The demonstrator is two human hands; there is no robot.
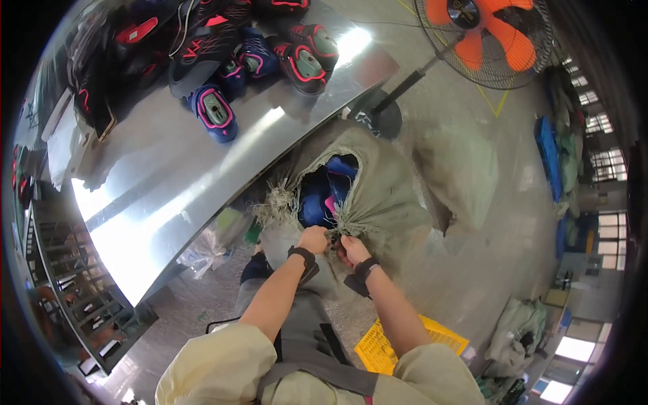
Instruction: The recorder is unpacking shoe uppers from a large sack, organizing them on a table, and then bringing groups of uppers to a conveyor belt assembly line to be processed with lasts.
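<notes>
In front of me stands a large grey-green woven sack (395, 196), its mouth partly open. Dark blue shoes (316, 208) with pink trim show inside. My left hand (314, 240) and my right hand (354, 250) meet at the near rim, where the cloth is gathered into a frayed bunch (354, 225). Both hands are closed on this gathered edge, fingers pinched close together. Another frayed tuft (278, 202) sticks out on the left of the opening. Exactly what lies between the fingertips is partly hidden.
A shiny metal table (182, 182) at the left carries several dark shoes (216, 111). A pedestal fan (482, 40) with orange blades stands at the far right. A yellow plastic crate (385, 344) sits on the floor by my right arm. More sacks (516, 334) lie at the right.
</notes>
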